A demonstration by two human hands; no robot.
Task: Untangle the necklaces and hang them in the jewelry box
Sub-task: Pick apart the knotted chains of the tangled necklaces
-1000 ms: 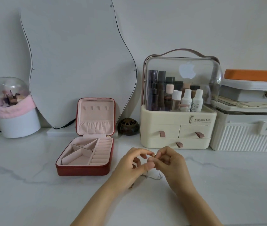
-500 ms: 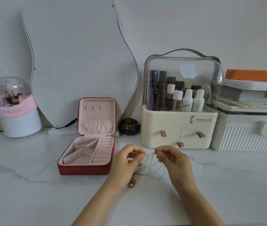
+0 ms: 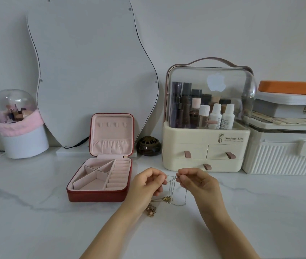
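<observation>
Head | thin silver necklaces [image 3: 174,186] tangled, gold pendants dangling | both hands' fingers [image 3: 162,179] pinching chains

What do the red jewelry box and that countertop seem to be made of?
The jewelry box looks like red faux leather or coated fabric outside, with a faint sheen and a seam along the edge; inside, a matte pink velvety lining covers the dividers and ring rolls. The countertop looks like polished white marble or a marble-look slab: glossy, with soft grey veins. Which one, the view cannot settle.
</observation>
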